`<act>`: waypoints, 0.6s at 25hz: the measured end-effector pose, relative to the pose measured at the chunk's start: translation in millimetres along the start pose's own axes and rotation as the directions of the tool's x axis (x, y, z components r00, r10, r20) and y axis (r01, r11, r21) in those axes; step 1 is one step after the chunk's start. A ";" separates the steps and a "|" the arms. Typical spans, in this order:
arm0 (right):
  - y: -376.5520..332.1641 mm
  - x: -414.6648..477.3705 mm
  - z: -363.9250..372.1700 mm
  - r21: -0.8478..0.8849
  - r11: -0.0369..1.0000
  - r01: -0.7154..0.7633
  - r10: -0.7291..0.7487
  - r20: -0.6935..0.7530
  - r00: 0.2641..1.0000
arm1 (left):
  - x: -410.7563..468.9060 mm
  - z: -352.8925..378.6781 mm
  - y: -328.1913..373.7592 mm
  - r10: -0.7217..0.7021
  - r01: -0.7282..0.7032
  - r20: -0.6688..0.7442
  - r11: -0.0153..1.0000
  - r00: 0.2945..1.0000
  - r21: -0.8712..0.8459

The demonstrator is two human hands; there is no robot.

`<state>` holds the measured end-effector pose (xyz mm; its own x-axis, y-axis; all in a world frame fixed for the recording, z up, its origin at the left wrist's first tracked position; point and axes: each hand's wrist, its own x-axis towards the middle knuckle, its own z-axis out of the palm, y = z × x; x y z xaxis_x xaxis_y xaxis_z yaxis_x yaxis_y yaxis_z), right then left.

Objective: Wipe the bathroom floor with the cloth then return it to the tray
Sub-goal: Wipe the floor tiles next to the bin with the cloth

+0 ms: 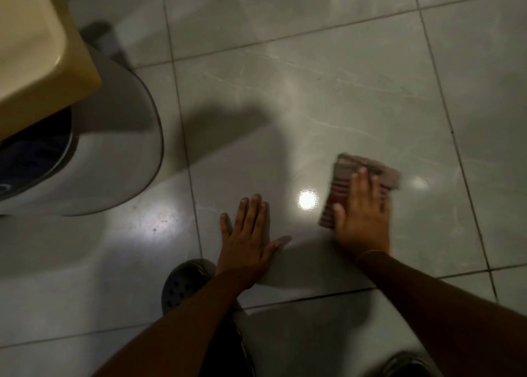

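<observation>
Striped cloth [358, 185] flat on grey floor tiles [328, 97], under right hand [362, 219]; left hand [246, 239] spread on tile; toilet [114, 148] at left.

A folded red-and-white striped cloth [342, 188] lies flat on the glossy grey tiled floor [313, 91], motion-blurred.

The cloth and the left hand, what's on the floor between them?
Only bare floor tile with a bright light reflection lies between the left hand and the cloth, per the head view.
</observation>
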<state>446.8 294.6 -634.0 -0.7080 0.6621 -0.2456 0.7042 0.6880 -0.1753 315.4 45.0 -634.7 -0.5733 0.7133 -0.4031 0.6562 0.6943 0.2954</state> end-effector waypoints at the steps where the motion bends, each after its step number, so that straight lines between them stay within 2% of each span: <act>1: -18.8 -4.1 7.1 -0.028 0.996 0.090 -0.090 -0.009 0.996 | 0.7 0.5 0.7 -0.001 0.001 -0.005 1.000 1.000 -0.002; 4: -31.2 -67.3 28.1 -0.018 0.947 0.320 -0.317 0.080 0.945 | 0.3 1.4 1.2 0.007 -0.007 -0.022 1.000 1.000 -0.019; 7: 21.0 -144.2 31.6 -0.014 0.922 0.386 -0.379 0.159 0.911 | -0.2 -3.6 -1.0 0.024 -0.026 -0.022 0.998 0.999 -0.063; 9: 66.3 -164.4 15.7 -0.036 0.937 0.347 -0.332 0.213 0.919 | -2.4 -4.8 -0.2 0.021 -0.023 -0.017 0.996 1.000 -0.087; 11: 91.8 -147.8 -1.6 -0.082 0.966 0.246 -0.222 0.229 0.948 | -2.9 -6.0 7.6 -0.010 0.008 -0.021 0.995 1.000 -0.104; 13: 77.6 -108.9 -12.6 -0.075 0.993 0.090 -0.070 0.234 0.970 | -0.5 -10.1 20.3 -0.081 0.075 -0.038 0.986 0.996 -0.147; 15: 36.4 -70.2 -19.6 -0.021 0.999 0.042 -0.035 0.248 0.968 | 1.7 -18.5 40.1 -0.115 0.086 -0.132 0.975 0.985 -0.207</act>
<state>521.1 279.1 -604.5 -0.6973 0.5431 -0.4679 0.6728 0.7210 -0.1658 331.7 75.8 -607.5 -0.7045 0.6351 -0.3167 0.4887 0.7577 0.4325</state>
